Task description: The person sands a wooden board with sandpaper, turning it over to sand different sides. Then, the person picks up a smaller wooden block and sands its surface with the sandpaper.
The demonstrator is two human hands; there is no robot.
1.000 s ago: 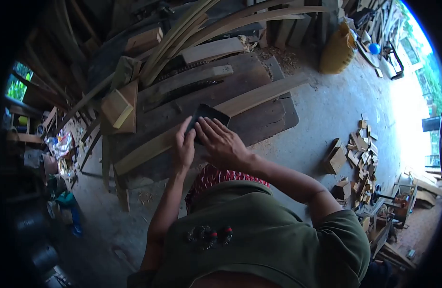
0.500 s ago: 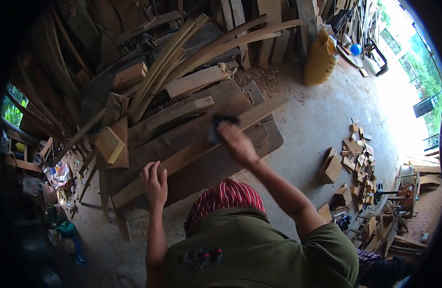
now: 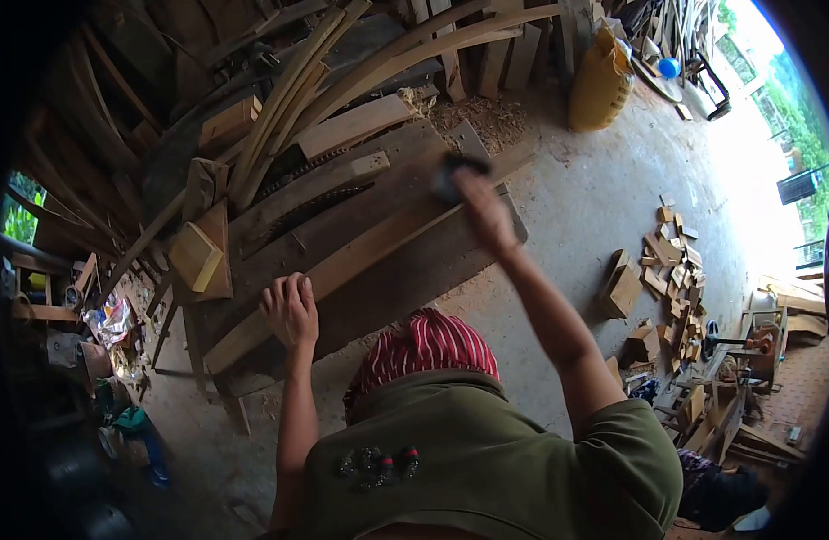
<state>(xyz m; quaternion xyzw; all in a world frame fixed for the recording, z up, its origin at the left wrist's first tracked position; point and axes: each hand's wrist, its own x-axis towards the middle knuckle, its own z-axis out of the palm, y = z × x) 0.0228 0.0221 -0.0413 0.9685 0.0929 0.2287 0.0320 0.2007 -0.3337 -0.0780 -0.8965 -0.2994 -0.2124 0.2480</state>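
Note:
A long wooden plank (image 3: 351, 265) lies slantwise across a dark wooden workbench (image 3: 378, 301). Near the plank's lower left end, my left hand (image 3: 291, 310) is curled over it, fingertips at the far edge. My right hand (image 3: 488, 214), smeared by motion, is closed on a dark flat piece like sandpaper (image 3: 447, 178), against the plank toward its far right end. A shorter curved wooden piece (image 3: 320, 191) lies on the bench beyond the plank.
Long curved wood strips (image 3: 288, 99) lean over the bench's back left. A pale angled block (image 3: 197, 256) sits at its left end. Wood offcuts (image 3: 671, 279) lie heaped on the floor at right, and a yellow sack (image 3: 601, 85) stands at the back.
My right hand has slid up and right along the plank with the dark piece. My left hand keeps its place on the plank. The view has shifted slightly.

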